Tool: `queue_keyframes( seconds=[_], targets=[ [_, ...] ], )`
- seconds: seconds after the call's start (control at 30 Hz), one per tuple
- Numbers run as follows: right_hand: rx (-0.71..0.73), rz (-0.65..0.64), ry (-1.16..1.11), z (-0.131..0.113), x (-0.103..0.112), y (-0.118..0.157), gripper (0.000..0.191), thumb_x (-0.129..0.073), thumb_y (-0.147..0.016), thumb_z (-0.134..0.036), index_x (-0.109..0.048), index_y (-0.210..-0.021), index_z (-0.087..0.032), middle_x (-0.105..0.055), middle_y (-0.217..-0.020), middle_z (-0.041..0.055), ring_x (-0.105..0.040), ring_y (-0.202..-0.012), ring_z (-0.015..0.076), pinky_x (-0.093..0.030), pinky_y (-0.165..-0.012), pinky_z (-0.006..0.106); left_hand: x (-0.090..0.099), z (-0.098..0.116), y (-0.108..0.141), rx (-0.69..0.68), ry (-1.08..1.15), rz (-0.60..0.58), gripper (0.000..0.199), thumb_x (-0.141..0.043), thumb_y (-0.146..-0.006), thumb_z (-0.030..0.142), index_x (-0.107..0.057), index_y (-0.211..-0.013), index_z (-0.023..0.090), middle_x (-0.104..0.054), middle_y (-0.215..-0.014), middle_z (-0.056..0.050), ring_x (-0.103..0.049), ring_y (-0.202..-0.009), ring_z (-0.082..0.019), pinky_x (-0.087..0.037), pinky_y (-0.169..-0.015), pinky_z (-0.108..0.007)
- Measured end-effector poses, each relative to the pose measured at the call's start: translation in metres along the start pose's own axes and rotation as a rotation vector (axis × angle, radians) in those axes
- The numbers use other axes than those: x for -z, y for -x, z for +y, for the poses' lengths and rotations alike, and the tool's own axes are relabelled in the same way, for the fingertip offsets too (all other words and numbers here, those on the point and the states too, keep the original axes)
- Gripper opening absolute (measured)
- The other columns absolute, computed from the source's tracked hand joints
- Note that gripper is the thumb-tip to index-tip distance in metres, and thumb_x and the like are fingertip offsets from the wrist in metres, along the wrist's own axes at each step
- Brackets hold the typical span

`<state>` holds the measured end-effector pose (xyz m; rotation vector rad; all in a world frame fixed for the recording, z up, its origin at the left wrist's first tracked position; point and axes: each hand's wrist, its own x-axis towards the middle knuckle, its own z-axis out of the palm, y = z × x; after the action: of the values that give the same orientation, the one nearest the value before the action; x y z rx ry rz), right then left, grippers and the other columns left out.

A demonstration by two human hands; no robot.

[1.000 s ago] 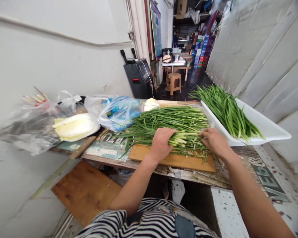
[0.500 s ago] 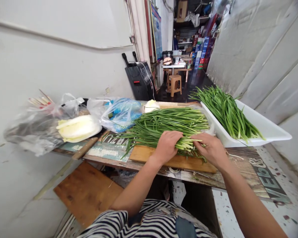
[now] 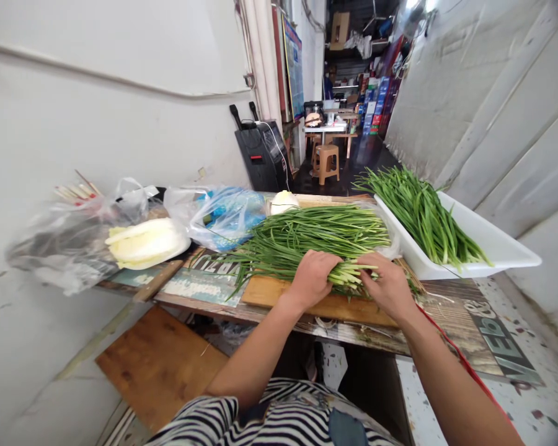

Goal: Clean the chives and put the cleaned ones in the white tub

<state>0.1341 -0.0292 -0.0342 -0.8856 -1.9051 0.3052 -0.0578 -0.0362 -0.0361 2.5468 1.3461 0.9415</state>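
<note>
A heap of garlic chives [image 3: 316,226] lies across the wooden cutting board [image 3: 272,292], pale stem ends pointing right. My left hand [image 3: 312,277] is closed around a bunch near its stem ends, at the front of the heap. Just to its right, my right hand [image 3: 387,284] pinches at the pale ends of that same bunch, its fingertips partly hidden. Behind my right hand stands a white plastic tray [image 3: 511,248] holding more garlic chives [image 3: 423,210], leaves spilling over its far left rim.
Left of the heap are a blue-and-clear plastic bag [image 3: 227,217], a cut napa cabbage [image 3: 144,241] and a knife handle [image 3: 160,280] jutting over the table's edge. A white round vegetable [image 3: 284,201] sits behind the heap. A red cord [image 3: 465,359] runs beside my right forearm.
My right hand has shifted slightly left along the stem ends, its arm drawn in a little. A red cord now shows beside that forearm. My left hand keeps its hold.
</note>
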Motion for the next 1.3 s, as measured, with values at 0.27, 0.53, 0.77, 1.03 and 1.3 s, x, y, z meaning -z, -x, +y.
queue_keyframes(
  seconds=[0.27,0.53,0.77,1.03,1.3],
  targets=[
    [-0.381,0.332,-0.160,0.014,-0.005,-0.004,0.025,-0.058,-0.086,-0.040,-0.071,-0.087,-0.019,-0.066,-0.074,0.0031,-0.059,-0.067,0.0172,-0.050,-0.068,0.034,0.004,-0.006,-0.001,0.026,0.015,0.112,0.048,-0.049,-0.060,0.006,-0.063,-0.105,0.016,-0.072,-0.104,-0.010,-0.064,-0.097,-0.024,-0.045,-0.086,-0.038],
    [-0.251,0.041,0.021,0.003,0.005,-0.004,0.023,-0.060,-0.084,-0.037,-0.070,-0.072,-0.020,-0.069,-0.079,0.0050,-0.063,-0.078,0.0202,-0.050,-0.077,0.036,0.005,-0.004,-0.002,0.031,0.016,0.118,0.043,-0.049,-0.065,0.006,-0.064,-0.104,0.017,-0.072,-0.102,-0.009,-0.064,-0.097,-0.023,-0.046,-0.084,-0.036],
    [-0.477,0.078,-0.150,0.003,-0.003,-0.001,0.025,-0.063,-0.079,-0.040,-0.075,-0.079,-0.018,-0.073,-0.073,0.0035,-0.063,-0.067,0.0182,-0.050,-0.066,0.031,0.005,-0.005,0.000,0.014,0.010,0.063,0.043,-0.051,-0.067,0.005,-0.063,-0.107,0.016,-0.072,-0.104,-0.010,-0.064,-0.099,-0.024,-0.045,-0.086,-0.037],
    [-0.112,-0.056,-0.050,-0.008,0.012,-0.010,0.019,-0.057,-0.084,-0.030,-0.074,-0.085,-0.022,-0.075,-0.086,0.0052,-0.068,-0.080,0.0201,-0.052,-0.076,0.034,0.007,-0.009,-0.001,-0.046,0.035,0.012,0.038,-0.054,-0.071,0.009,-0.063,-0.107,0.016,-0.072,-0.105,-0.009,-0.064,-0.100,-0.024,-0.045,-0.087,-0.037],
    [-0.064,0.045,0.410,0.043,0.033,-0.015,0.024,-0.055,-0.086,-0.027,-0.075,-0.098,-0.021,-0.070,-0.103,0.0102,-0.064,-0.094,0.0254,-0.049,-0.087,0.042,0.016,-0.017,0.002,-0.038,0.047,0.125,0.043,-0.053,-0.070,0.010,-0.063,-0.112,0.016,-0.071,-0.107,-0.009,-0.064,-0.098,-0.022,-0.049,-0.086,-0.034]
  ],
)
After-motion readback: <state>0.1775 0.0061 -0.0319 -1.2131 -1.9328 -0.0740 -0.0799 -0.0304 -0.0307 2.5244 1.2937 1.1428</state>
